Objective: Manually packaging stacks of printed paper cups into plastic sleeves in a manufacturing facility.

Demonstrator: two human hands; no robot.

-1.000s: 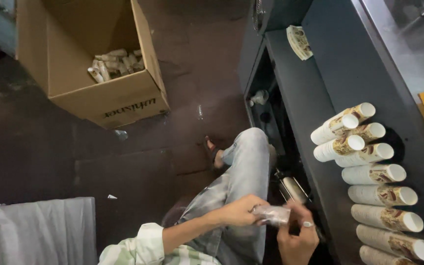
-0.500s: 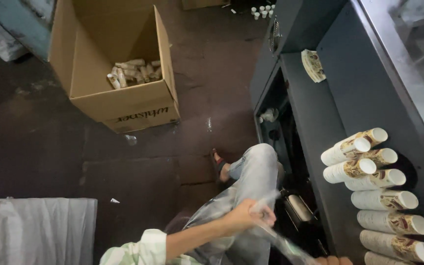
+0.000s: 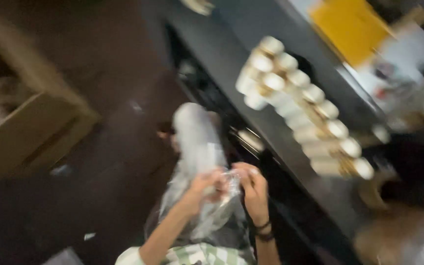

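green-white checked sleeve (image 3: pixel 192 255), dark wristbands (image 3: pixel 263 230), light grey trousers (image 3: pixel 197 142)

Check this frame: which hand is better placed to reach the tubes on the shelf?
Right, probably. The right hand sits nearer the dark shelf and its row of paper tubes. The left hand is farther away. Both hold the clear plastic wrap, so neither is free. The frame is blurred.

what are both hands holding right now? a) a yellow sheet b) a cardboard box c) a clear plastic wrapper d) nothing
c: the left hand and right hand meet over the lap, both gripping a crinkled clear plastic wrapper; the cardboard box sits apart on the floor.
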